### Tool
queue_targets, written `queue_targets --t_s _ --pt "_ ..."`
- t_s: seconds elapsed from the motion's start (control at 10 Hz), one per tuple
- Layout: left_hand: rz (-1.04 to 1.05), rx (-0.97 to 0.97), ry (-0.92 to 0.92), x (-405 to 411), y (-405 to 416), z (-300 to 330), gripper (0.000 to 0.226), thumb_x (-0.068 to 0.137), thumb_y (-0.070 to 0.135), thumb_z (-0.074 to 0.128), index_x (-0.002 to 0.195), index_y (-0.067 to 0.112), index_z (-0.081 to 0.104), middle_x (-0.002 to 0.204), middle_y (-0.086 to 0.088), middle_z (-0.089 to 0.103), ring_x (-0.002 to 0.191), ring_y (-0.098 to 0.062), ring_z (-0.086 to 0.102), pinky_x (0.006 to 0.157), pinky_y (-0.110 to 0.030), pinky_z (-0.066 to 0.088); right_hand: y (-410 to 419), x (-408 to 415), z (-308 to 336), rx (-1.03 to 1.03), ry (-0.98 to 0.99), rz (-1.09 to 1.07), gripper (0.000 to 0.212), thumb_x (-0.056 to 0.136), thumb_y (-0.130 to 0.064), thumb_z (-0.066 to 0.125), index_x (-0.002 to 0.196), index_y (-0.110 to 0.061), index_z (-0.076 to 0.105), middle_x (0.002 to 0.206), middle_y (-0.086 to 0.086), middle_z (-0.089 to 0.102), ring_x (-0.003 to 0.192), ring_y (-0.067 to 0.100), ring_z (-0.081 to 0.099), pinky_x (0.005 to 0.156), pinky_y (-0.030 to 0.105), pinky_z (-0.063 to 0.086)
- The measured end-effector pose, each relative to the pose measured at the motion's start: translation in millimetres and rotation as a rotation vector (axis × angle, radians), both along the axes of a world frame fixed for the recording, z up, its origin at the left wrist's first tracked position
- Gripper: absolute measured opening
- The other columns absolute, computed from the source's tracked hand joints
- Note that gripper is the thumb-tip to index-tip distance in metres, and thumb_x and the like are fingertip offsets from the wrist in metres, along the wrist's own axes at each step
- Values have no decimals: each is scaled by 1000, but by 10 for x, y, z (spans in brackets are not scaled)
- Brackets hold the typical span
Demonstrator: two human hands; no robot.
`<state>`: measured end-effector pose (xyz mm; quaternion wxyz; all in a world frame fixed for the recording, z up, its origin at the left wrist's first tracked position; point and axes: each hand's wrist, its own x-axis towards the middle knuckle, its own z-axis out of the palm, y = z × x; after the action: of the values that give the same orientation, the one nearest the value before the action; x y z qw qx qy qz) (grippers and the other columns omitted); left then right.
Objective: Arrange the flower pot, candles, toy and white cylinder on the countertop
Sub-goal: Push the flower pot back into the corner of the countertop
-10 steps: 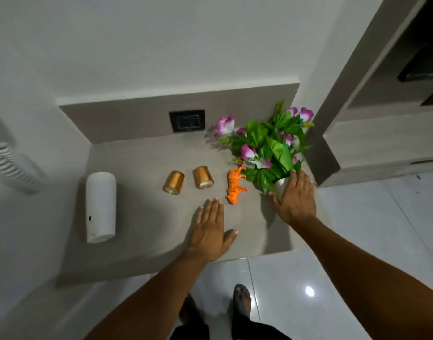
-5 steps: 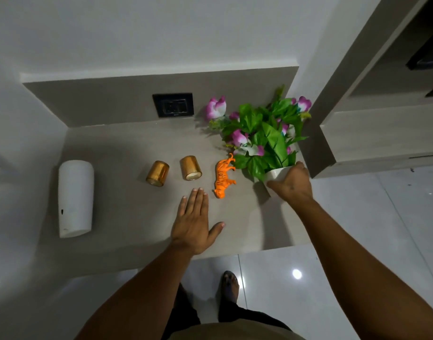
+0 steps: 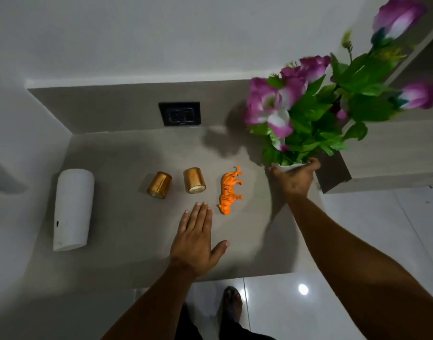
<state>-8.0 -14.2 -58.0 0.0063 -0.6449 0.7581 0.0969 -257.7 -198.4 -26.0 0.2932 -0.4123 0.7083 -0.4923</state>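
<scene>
My right hand [image 3: 294, 179] grips the white flower pot [image 3: 288, 166] at the right end of the grey countertop [image 3: 127, 229]; its purple flowers and green leaves [image 3: 316, 106] rise large toward the camera and hide most of the pot. An orange toy tiger [image 3: 229, 191] lies on its side left of that hand. Two gold candles [image 3: 159, 185] [image 3: 195, 180] lie tipped over left of the tiger. A white cylinder [image 3: 73, 209] lies on its side at the far left. My left hand [image 3: 194, 239] rests flat on the counter, fingers together, just below the candles and tiger.
A black wall socket [image 3: 179, 114] sits in the grey backsplash. A wooden cabinet [image 3: 387, 153] borders the counter on the right. White walls close in the left and back. Glossy floor tiles [image 3: 357, 241] and my feet show below the counter's front edge.
My right hand closed around the pot and lifted it up toward the camera, so the flowers now look far larger. My left hand stayed flat on the counter.
</scene>
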Motion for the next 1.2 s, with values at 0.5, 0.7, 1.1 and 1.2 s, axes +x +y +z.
queue_targets --t_s 0.5,0.7,1.1,1.2 --pt "7 -60 82 23 0 -121 95 93 77 29 159 8 23 168 -9 19 156 -25 10 123 -49 13 -992 59 -27 6 107 65 88 69 -22 90 138 -3 40 127 12 58 99 13 57 82 14 45" --pt "10 -74 90 33 -20 -149 96 93 78 28 159 9 23 167 -9 20 156 -24 10 123 -50 15 -975 75 -42 35 81 79 96 69 -23 91 144 -4 33 134 15 55 107 19 59 86 10 44" --pt "18 -33 33 7 -18 -58 97 93 77 26 159 7 18 168 -11 15 157 -24 3 126 -50 13 1325 256 -416 163 931 555 68 102 -55 26 155 -13 27 163 17 22 152 34 12 122 54 3" --pt "12 -32 24 1 -8 -48 97 93 78 22 159 7 18 168 -12 15 157 -25 3 126 -50 11 1371 241 -335 275 979 609 70 102 -57 17 158 -15 18 166 15 11 153 33 2 121 58 0"
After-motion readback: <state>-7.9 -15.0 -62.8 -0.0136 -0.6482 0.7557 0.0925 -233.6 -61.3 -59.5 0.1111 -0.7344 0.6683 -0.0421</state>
